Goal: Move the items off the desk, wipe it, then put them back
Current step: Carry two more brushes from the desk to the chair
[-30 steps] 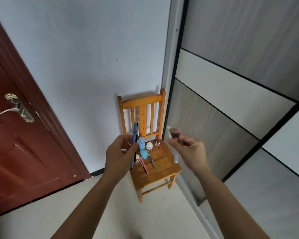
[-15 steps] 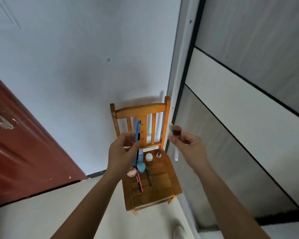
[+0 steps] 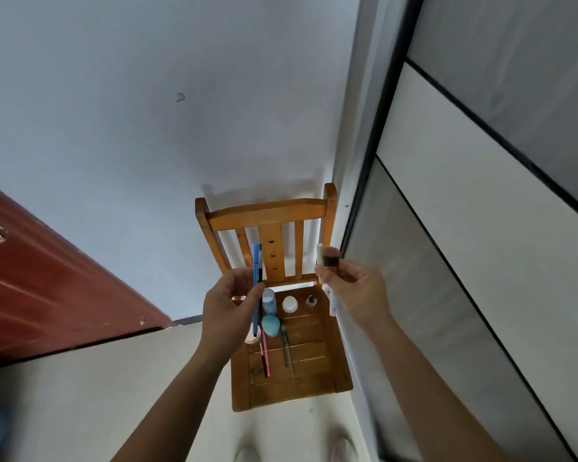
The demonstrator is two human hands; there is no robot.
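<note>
My left hand (image 3: pixel 229 311) grips a blue pen (image 3: pixel 256 261) and a thin black pen upright, above the left side of a small wooden chair (image 3: pixel 301 378). My right hand (image 3: pixel 354 291) holds a brown-headed makeup brush (image 3: pixel 331 260) and a pale stick (image 3: pixel 320 258) over the chair's right side. On the seat lie a blue bottle (image 3: pixel 269 301), a teal jar (image 3: pixel 271 325), a white-lidded jar (image 3: pixel 290 304), a small dark bottle (image 3: pixel 311 300), a pink pen (image 3: pixel 265 355), two thin grey tools (image 3: pixel 285 348) and a pinkish round compact (image 3: pixel 251 338) partly behind my left hand.
The chair stands against a white wall (image 3: pixel 147 128), beside a sliding wardrobe (image 3: pixel 481 228) on the right. A red-brown door (image 3: pixel 47 288) with a metal handle is at the left. My shoes (image 3: pixel 342 445) show on the pale floor below the seat.
The view has drawn closer to the chair and tilted down over it. Both hands keep their items and sit lower over the seat back.
</note>
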